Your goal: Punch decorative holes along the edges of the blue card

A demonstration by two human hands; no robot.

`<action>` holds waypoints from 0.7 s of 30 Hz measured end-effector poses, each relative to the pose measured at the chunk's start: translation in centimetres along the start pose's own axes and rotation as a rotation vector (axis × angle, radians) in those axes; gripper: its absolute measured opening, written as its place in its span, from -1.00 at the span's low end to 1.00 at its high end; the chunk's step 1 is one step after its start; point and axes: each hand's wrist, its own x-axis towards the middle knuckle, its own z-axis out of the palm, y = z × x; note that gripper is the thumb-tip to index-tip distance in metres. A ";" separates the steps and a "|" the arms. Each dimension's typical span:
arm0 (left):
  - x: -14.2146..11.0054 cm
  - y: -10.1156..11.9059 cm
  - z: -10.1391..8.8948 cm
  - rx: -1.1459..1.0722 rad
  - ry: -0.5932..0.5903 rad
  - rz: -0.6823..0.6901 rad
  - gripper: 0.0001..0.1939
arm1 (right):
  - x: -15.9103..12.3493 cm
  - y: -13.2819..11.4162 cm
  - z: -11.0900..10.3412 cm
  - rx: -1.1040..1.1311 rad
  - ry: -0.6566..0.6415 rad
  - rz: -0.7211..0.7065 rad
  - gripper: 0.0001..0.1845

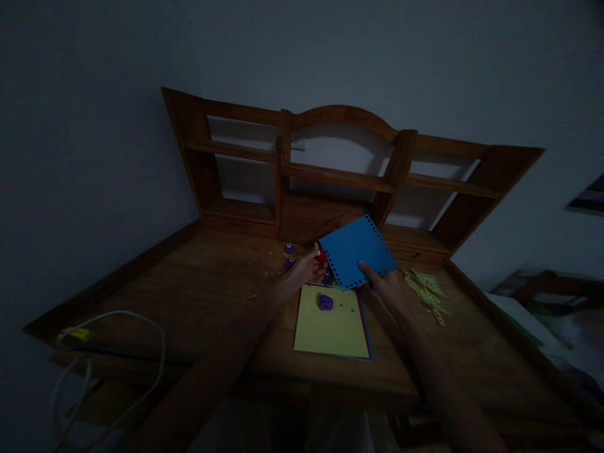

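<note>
My right hand grips a blue sheet of paper by its lower right part, thumb on top. Small punched holes run along several of its edges. My left hand is closed around a small red craft punch at the sheet's left edge. Below the sheet, a purple craft punch rests on a stack of coloured paper with a yellow sheet on top. Small blue paper dots lie beside that punch. More purple punches stand behind my left hand, some partly hidden.
Cut yellow paper strips lie at the right of the wooden desk. A wooden shelf unit rises along the back. A white cable and a yellow object are at the left front edge. Tiny paper scraps dot the desktop.
</note>
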 end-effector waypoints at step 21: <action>-1.4 1.0 1.7 0.249 0.160 0.200 -0.57 | -0.1 0.3 -0.2 -0.008 -0.025 0.022 -0.56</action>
